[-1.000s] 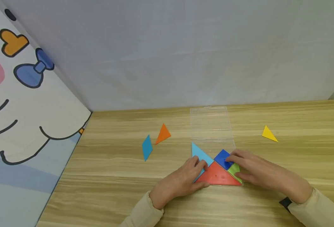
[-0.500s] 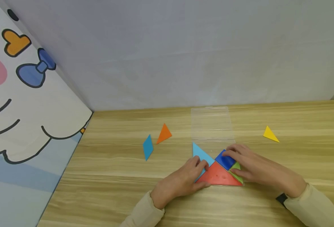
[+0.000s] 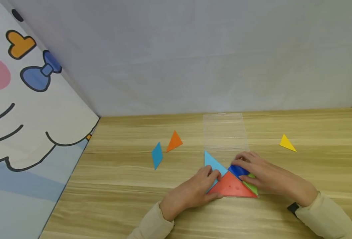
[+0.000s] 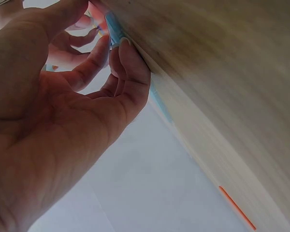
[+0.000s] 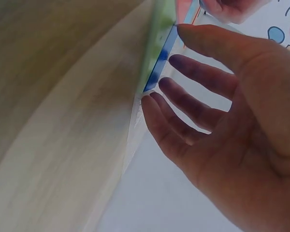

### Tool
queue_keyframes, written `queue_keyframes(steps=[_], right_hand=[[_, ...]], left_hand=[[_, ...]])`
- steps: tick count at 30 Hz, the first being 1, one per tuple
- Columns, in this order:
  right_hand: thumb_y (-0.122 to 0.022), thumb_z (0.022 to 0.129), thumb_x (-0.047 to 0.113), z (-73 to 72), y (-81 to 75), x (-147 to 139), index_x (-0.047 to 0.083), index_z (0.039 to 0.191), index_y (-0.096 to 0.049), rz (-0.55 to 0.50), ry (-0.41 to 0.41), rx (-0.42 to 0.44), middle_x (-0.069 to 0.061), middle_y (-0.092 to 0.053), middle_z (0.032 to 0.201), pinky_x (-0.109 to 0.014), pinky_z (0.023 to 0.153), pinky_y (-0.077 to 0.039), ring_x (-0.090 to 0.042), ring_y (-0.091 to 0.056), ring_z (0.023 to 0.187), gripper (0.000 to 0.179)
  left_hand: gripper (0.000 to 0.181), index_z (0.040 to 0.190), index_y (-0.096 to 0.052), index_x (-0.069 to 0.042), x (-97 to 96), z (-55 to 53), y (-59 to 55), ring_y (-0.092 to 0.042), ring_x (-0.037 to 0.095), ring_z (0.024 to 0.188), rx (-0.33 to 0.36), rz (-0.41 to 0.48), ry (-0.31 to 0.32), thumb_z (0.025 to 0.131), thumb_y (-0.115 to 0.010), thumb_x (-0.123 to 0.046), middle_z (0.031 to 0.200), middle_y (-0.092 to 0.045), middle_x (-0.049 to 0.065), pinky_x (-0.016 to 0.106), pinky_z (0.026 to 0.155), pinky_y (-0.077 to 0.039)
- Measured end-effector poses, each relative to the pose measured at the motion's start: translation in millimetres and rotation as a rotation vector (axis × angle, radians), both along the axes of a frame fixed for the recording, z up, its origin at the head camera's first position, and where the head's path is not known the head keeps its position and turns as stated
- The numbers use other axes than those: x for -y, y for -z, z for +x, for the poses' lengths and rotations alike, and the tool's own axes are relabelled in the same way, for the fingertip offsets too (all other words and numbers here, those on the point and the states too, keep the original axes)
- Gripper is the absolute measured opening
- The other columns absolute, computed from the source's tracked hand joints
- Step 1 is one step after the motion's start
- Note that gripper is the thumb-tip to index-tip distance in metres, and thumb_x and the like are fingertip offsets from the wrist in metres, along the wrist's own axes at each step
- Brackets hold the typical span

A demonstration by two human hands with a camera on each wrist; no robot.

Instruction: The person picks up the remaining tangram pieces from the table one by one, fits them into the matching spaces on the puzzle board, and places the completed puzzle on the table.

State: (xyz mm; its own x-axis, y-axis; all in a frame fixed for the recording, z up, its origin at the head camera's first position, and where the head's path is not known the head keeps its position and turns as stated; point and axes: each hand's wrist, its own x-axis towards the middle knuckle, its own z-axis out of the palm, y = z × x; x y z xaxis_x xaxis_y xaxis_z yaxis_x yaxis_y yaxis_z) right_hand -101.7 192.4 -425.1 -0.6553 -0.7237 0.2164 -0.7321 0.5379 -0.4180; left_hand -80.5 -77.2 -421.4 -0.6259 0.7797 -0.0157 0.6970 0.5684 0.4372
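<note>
A clear plastic tangram case lies unfolded, with its pieces in the near half. My left hand holds the case's near left corner, fingers bent over the large light blue triangle and thumb along the near edge of the large red triangle. With thumb and fingertips, my right hand pinches the blue square, which is partly hidden beneath the fingers. In the right wrist view, the thumb and fingertips lie along the blue square. Next to it is a green triangle, partly covered by the right hand.
Left of the case lie a blue parallelogram and an orange triangle on the wooden table. A yellow triangle rests to the right. A dark object shows by the right sleeve. Grey cloth rises behind the table.
My right hand has shifted left and slightly away from me over the blue square, its fingers now covering more of it. The left hand stays in place on the case.
</note>
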Motion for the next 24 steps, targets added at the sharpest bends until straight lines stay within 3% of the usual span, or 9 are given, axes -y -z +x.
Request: queue_keyframes(steps=[7,15,24], right_hand=[[-0.079,0.088,0.005,-0.4,0.9,0.3,0.007,0.123,-0.067,0.0,-0.005,-0.014,-0.003,-0.057,0.124,-0.041,0.087,-0.053,-0.021,-0.053,0.11,0.037],[-0.08,0.087,0.005,-1.9,2.3,-1.1,0.007,0.123,-0.067,-0.006,-0.018,-0.047,-0.003,-0.057,0.124,-0.044,0.088,-0.054,-0.023,-0.055,0.111,0.038],[-0.081,0.085,0.002,-6.5,-1.7,-9.7,0.004,0.122,-0.065,-0.033,-0.006,-0.078,-0.004,-0.059,0.118,-0.039,0.083,-0.055,-0.021,-0.056,0.105,0.04]], left_hand=[[0.035,0.12,-0.056,-0.008,-0.5,0.2,-0.2,-0.04,0.008,0.083,0.011,-0.041,-0.022,0.099,-0.071,-0.031,0.096,-0.043,-0.001,0.016,0.074,-0.034],[0.033,0.117,-0.056,-0.007,0.6,0.2,2.2,-0.04,0.008,0.081,-0.002,-0.01,-0.011,0.098,-0.073,-0.029,0.094,-0.043,-0.001,0.017,0.074,-0.036],[0.034,0.117,-0.056,-0.008,-0.7,0.2,1.2,-0.039,0.007,0.08,-0.001,-0.016,-0.014,0.097,-0.073,-0.03,0.094,-0.043,-0.002,0.015,0.072,-0.035]])
